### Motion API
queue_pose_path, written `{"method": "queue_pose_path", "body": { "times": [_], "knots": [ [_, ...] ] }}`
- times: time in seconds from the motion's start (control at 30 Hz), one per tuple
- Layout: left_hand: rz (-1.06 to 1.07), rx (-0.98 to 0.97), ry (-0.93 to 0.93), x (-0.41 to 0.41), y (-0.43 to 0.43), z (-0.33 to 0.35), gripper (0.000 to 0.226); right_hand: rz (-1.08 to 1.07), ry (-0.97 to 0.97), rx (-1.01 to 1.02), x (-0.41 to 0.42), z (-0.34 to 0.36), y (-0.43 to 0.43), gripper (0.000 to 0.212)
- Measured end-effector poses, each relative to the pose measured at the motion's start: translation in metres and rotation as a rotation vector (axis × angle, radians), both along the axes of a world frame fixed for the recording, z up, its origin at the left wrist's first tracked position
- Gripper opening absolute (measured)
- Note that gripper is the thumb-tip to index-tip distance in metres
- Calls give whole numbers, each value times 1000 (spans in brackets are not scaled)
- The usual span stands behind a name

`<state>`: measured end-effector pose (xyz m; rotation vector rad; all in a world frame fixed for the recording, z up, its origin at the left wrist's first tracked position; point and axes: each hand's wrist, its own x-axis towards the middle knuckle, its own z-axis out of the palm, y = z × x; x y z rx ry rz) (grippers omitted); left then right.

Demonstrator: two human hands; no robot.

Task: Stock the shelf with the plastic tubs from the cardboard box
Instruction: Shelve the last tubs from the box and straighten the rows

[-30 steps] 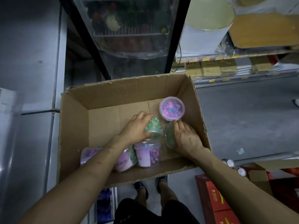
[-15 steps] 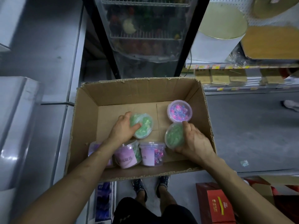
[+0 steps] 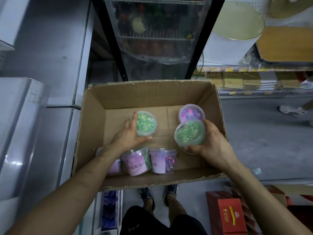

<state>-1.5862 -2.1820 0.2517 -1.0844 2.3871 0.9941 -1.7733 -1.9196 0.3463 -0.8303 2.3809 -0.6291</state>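
Observation:
An open cardboard box (image 3: 94, 119) stands in front of me. My left hand (image 3: 127, 138) grips a clear tub of green beads (image 3: 146, 123) by its side, lid up, above the box floor. My right hand (image 3: 211, 143) holds a second green tub (image 3: 189, 131), lifted and tilted toward me. A tub of pink and purple beads (image 3: 191, 111) stands upright behind it at the right wall. Along the box's near wall lie three tubs on their sides: two with pink labels (image 3: 135, 161) (image 3: 162, 161), and one (image 3: 115, 165) partly hidden under my left forearm.
A glass-door cooler (image 3: 157, 31) stands right behind the box. Store shelves (image 3: 254, 70) with small cartons run to the right. Grey appliances (image 3: 22, 116) fill the left. Red cartons (image 3: 230, 214) sit on the floor at lower right, my feet below the box.
Both hands have closed round the green tubs, turned them lid-up and raised them off the box floor. The view has tipped up slightly.

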Motion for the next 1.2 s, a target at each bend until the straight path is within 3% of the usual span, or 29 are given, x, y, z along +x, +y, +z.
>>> {"method": "queue_pose_path", "body": {
  "times": [0.13, 0.33, 0.53, 0.7, 0.83, 1.03, 1.2],
  "knots": [
    [48, 0, 35, 0, -6, -5, 136, -38, -55, -47, 0, -1, -1, 101],
    [102, -135, 51, -17, -11, -1, 127, -112, -130, -35, -3, -2, 0, 123],
    [131, -224, 95, -35, -15, 6, 113, -144, -178, -61, -4, -3, -9, 118],
    [102, -205, 37, -43, -12, 11, 119, -148, -198, -78, -1, -4, -18, 121],
    [123, -220, -43, -49, -8, 14, 132, -132, -212, -55, 0, -12, -30, 110],
    [134, -277, -48, -39, -17, 11, 121, -105, -167, -35, 7, -32, -47, 76],
    [106, -210, 0, -29, -31, 12, 97, -28, -173, 20, 16, -46, -71, 101]
  ]
}}
